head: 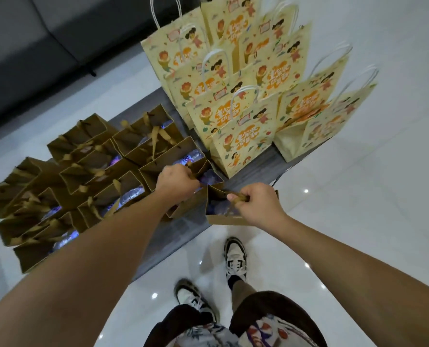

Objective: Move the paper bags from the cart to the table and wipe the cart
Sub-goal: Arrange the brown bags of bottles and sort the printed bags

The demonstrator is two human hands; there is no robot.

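the left hand (177, 180) is curled around the ribbon handle of a brown paper bag (203, 176) that stands at the near edge of the grey surface (253, 169), its fingers closed tight on the handle. the right hand (254, 204) pinches the tan ribbon handle (237, 197) of a second brown bag (223, 211), thumb on top; this bag overhangs the near edge of the surface, and whether its base touches anything cannot be told. the two held bags sit just beside each other, their rims touching.

to the left, more brown bags (83, 176) stand packed in rows towards the left end of the surface, open-topped, with shiny wrapped contents showing inside some. at the far right end, a cluster of taller yellow printed bags (243, 116) with white cord handles stands upright, one close to the right edge.

below, the person's sneakers (234, 259) stand on a glossy white floor (358, 221). a grey sofa (45, 41) sits beyond the far left corner.
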